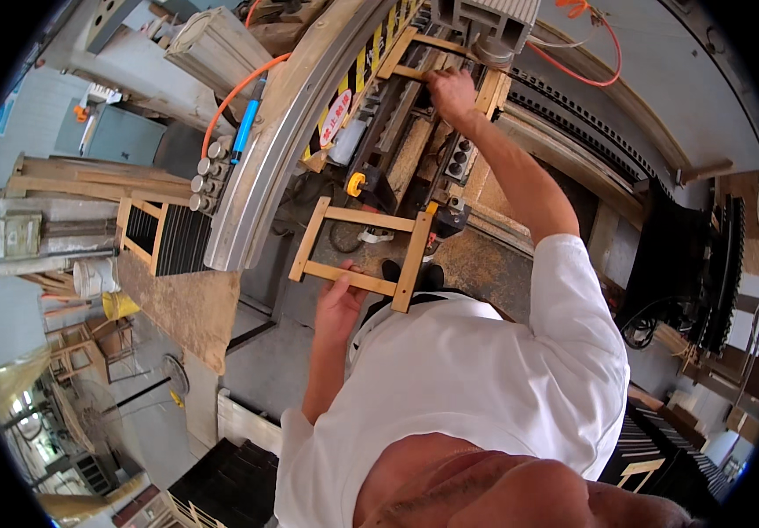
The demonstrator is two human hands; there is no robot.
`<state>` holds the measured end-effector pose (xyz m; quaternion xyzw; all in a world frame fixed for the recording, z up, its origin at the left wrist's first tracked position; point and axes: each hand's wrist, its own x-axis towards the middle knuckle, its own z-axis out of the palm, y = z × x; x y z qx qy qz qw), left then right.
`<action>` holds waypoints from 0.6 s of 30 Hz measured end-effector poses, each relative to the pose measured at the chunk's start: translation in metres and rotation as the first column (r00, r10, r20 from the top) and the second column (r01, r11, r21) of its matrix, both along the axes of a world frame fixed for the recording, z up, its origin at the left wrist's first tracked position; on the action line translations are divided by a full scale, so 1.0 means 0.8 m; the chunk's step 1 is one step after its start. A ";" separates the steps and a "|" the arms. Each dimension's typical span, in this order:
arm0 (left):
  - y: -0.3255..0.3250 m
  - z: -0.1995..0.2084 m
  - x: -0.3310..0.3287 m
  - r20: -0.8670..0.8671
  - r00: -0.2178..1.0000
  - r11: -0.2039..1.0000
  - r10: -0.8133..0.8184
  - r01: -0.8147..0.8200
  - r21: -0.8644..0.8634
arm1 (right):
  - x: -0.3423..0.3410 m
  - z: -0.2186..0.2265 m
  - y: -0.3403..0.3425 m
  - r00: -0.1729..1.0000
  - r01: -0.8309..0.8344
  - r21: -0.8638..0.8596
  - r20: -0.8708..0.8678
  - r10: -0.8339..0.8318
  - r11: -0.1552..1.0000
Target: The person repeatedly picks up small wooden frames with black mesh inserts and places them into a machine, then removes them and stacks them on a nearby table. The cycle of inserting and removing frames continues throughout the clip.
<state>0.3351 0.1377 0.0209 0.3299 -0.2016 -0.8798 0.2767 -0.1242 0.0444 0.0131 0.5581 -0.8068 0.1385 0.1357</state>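
My left hand (pixel 340 304) is closed on the near rail of a light wooden frame (pixel 313 239), two side pieces joined by two crossbars. The frame is held in front of my body, on the near side of the machine. Farther off, my right arm reaches out over the machine (pixel 412 158). There my right hand (pixel 452 93) is closed on the end of a second wooden frame (pixel 408 72), which lies among the machine's rails. Its fingertips are partly hidden behind the hand.
A curved metal beam (pixel 265 167) with a yellow-black striped strip runs along the machine's left. A yellow knob (pixel 356 184) sticks up near the held frame. At left, dark stacked frames (pixel 182 238) stand on a board table (pixel 186 308). Orange hoses (pixel 237 92) hang around.
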 end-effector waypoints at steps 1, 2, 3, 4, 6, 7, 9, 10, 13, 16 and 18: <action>0.007 0.000 0.007 -0.008 0.999 0.999 0.043 -0.043 0.028 | -0.013 0.000 -0.009 0.996 -0.013 -0.006 -0.091 0.012 1.000; 0.013 -0.002 0.013 0.001 0.997 0.997 0.075 -0.075 0.027 | -0.025 0.000 -0.015 0.984 -0.023 -0.012 -0.180 0.020 1.000; 0.017 -0.007 0.020 0.010 0.994 0.993 0.112 -0.113 0.023 | -0.035 0.004 -0.022 0.982 -0.018 0.031 -0.188 0.024 0.999; 0.020 -0.013 0.027 0.018 0.989 0.989 0.149 -0.149 0.018 | -0.041 0.011 -0.028 0.980 -0.013 0.073 -0.198 0.027 0.997; 0.025 -0.024 0.043 0.075 0.972 0.975 0.222 -0.222 -0.012 | -0.050 0.027 -0.042 0.957 0.023 0.181 -0.288 0.030 0.983; 0.027 -0.031 0.050 0.099 0.962 0.967 0.254 -0.253 -0.027 | -0.059 0.023 -0.050 0.961 0.034 0.183 -0.275 0.018 0.983; 0.027 -0.047 0.062 0.128 0.941 0.950 0.312 -0.311 -0.034 | -0.083 0.013 -0.069 0.965 0.040 0.151 -0.262 0.001 0.988; 0.028 -0.056 0.068 0.143 0.929 0.940 0.341 -0.340 -0.038 | -0.094 0.007 -0.076 0.965 0.035 0.117 -0.261 -0.003 0.993; 0.031 -0.082 0.084 0.190 0.903 0.921 0.385 -0.388 -0.025 | -0.129 -0.014 -0.086 0.977 0.026 0.019 -0.212 -0.021 0.999; 0.039 -0.103 0.095 0.212 0.862 0.883 0.460 -0.470 -0.005 | -0.130 -0.019 -0.092 0.978 0.063 0.022 -0.201 -0.057 0.998; 0.037 -0.118 0.099 0.284 0.828 0.862 0.484 -0.507 0.009 | -0.135 -0.015 -0.096 0.979 0.062 0.073 -0.199 -0.046 0.995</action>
